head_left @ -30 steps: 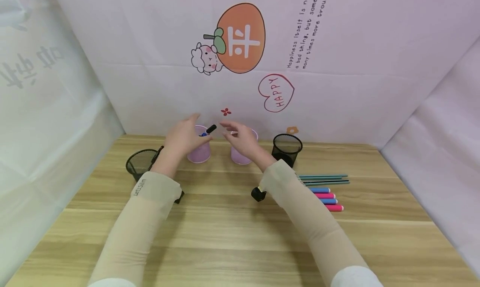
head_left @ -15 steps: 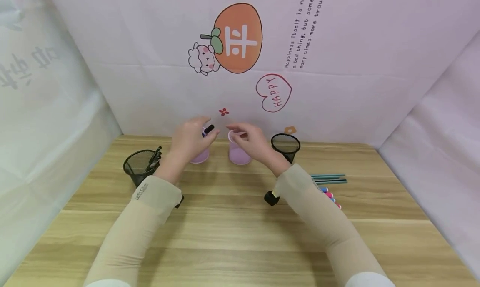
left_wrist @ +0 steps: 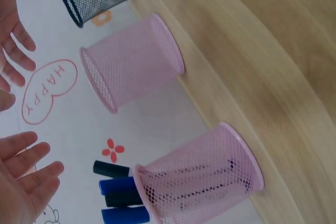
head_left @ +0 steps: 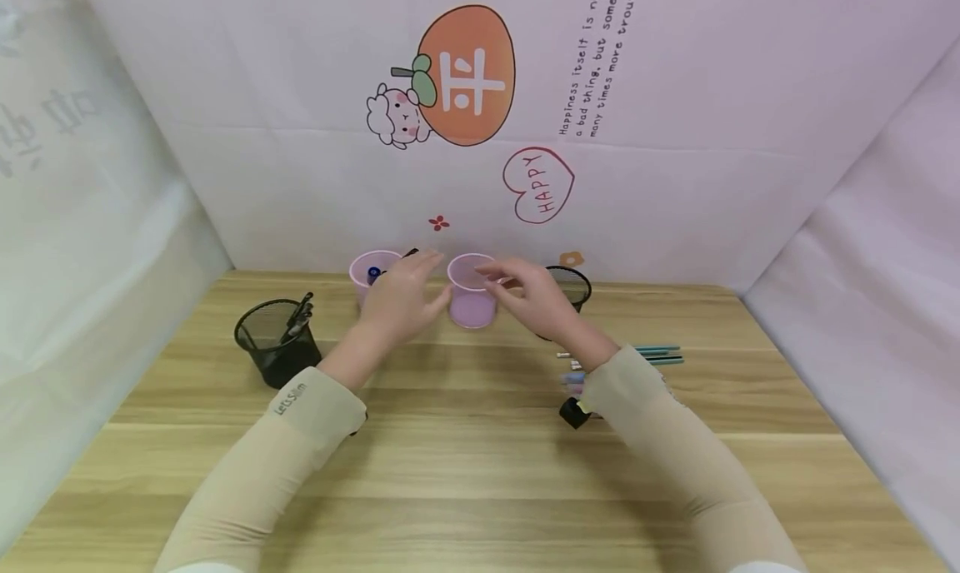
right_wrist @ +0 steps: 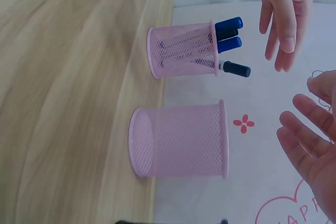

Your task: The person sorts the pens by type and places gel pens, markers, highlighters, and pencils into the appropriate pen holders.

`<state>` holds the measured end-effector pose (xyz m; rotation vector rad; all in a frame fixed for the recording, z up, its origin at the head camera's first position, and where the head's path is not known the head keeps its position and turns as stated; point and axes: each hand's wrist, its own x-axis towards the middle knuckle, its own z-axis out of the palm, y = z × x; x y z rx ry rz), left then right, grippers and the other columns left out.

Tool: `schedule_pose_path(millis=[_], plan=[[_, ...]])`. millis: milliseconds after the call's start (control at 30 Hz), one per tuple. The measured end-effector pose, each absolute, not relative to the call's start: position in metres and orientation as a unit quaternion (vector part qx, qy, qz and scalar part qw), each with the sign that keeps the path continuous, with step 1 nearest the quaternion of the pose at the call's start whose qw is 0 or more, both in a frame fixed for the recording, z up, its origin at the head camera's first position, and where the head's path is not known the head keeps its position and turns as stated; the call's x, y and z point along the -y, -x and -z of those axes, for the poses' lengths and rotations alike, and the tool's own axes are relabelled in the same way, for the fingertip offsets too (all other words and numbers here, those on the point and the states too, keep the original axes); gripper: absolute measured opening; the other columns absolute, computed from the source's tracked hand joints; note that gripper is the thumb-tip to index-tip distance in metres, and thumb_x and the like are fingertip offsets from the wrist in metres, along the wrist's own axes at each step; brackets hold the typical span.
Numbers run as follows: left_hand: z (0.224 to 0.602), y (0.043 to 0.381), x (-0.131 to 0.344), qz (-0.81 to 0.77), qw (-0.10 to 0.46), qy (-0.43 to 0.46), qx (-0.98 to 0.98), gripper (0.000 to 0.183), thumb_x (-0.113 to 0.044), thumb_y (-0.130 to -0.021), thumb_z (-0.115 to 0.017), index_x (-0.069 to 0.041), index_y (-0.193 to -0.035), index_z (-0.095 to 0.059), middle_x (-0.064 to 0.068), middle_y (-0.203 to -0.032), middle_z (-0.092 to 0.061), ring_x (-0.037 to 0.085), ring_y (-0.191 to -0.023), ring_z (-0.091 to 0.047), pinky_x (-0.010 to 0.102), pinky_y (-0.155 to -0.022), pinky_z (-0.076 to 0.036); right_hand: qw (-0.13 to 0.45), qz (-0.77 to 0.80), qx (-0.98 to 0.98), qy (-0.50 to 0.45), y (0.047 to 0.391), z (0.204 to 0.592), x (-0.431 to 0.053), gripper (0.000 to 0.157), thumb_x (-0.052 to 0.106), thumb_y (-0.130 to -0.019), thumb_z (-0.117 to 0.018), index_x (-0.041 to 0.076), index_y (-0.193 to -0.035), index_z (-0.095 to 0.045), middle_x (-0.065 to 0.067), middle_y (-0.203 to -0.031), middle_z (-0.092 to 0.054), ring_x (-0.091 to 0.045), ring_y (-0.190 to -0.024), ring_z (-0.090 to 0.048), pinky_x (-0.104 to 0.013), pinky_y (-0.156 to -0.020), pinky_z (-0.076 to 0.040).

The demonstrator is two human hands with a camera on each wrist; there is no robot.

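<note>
as left hand [head_left: 400, 298] and right hand [head_left: 538, 300], relaxed and empty, have shifted right, the marker cup [right_wrist: 184, 51] shows more rim [right_wrist: 215, 51].

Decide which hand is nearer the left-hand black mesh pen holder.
Left. The left hand is right of that black mesh pen holder and farther back; the right hand is farther right, near the right-hand pink mesh pen holder.

Markers [right_wrist: 227, 34] in cup [right_wrist: 184, 51], second cup [head_left: 472, 308] right
</note>
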<state>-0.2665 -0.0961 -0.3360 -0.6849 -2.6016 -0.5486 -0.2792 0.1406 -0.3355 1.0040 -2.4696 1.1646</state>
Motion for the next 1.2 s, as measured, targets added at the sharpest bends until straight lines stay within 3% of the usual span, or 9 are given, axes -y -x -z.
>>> schedule_pose_path(millis=[467,700,967,1200], plan=[[0.345,0.268,0.079,0.214,0.198,0.261,0.92,0.063,-0.035,-0.098,-0.066,0.003,-0.146,-0.052,0.021,-0.148,-0.053,0.039,-0.141,-0.045,0.05,-0.117,-0.035,0.173,-0.401,0.825,-0.359,0.265,0.343,-0.188,0.024,-0.003,-0.097,-0.067,-0.002,-0.12,-0.072,-0.015,-0.114,-0.072,-0.028,-0.1,-0.07,-0.042,-0.086,-0.059],[0.348,0.273,0.069,0.2,0.184,0.249,0.929,0.066,-0.039,-0.099,-0.063,0.001,-0.15,-0.049,0.019,-0.153,-0.049,0.04,-0.141,-0.044,0.051,-0.116,-0.036,0.161,-0.412,0.839,-0.318,0.265,0.346,-0.211,0.024,0.002,-0.101,-0.064,0.0,-0.123,-0.072,-0.013,-0.121,-0.072,-0.027,-0.106,-0.068,-0.037,-0.088,-0.057],[0.356,0.285,0.061,0.172,0.179,0.231,0.941,0.067,-0.041,-0.099,-0.063,-0.002,-0.151,-0.049,0.017,-0.153,-0.049,0.04,-0.141,-0.045,0.052,-0.113,-0.04,0.138,-0.397,0.87,-0.258,0.261,0.349,-0.238,0.027,0.011,-0.106,-0.059,0.002,-0.129,-0.069,-0.013,-0.129,-0.068,-0.029,-0.113,-0.064,-0.047,-0.095,-0.052],[0.366,0.296,0.056,0.157,0.162,0.208,0.952,0.071,-0.045,-0.1,-0.06,-0.001,-0.154,-0.044,0.018,-0.154,-0.047,0.039,-0.142,-0.043,0.055,-0.112,-0.039,0.161,-0.386,0.877,-0.236,0.263,0.359,-0.261,0.026,0.009,-0.105,-0.059,-0.001,-0.126,-0.069,-0.015,-0.124,-0.07,-0.029,-0.11,-0.065,-0.047,-0.095,-0.053]])
